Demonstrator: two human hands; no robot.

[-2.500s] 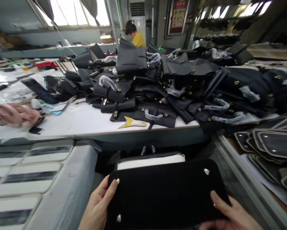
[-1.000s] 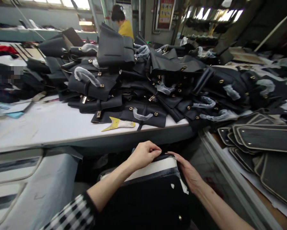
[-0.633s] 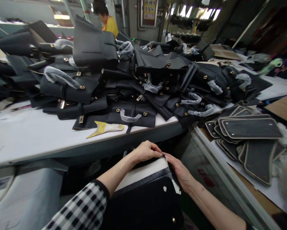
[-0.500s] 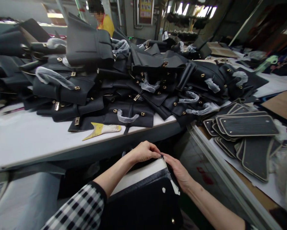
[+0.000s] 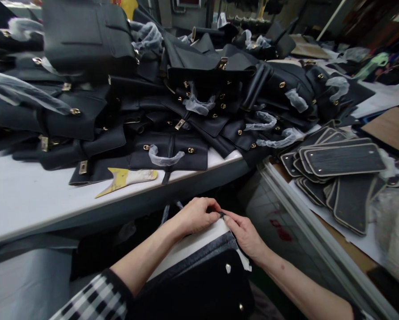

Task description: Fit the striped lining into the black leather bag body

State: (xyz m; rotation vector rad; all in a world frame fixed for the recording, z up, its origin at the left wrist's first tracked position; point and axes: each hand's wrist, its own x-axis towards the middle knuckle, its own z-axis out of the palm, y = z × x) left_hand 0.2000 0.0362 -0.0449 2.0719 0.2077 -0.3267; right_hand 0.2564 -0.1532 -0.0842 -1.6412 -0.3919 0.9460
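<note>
A black bag [image 5: 199,284] with a pale strip along its upper edge and metal studs on its base panel lies in front of me, low in the head view. My left hand [image 5: 201,215] pinches the far corner of this bag between thumb and fingers. Right beside it, my right hand [image 5: 244,233] grips the same corner from the other side, thumb and fingertips closed. The fingertips of both hands meet there, and the bit of edge between them is mostly hidden. A torn white scrap hangs below my right hand.
Black handbags [image 5: 169,151] with plastic-wrapped handles are heaped on the white table [image 5: 16,200] ahead. A yellow-and-white pointed tool [image 5: 122,180] lies at its edge. At right, dark studded panels [image 5: 344,160] are stacked beside a metal-edged glass counter [image 5: 293,213].
The view has tilted down and turned slightly, so the table heap sits higher and further left. Both hands stay at the bag's corner, with small finger shifts.
</note>
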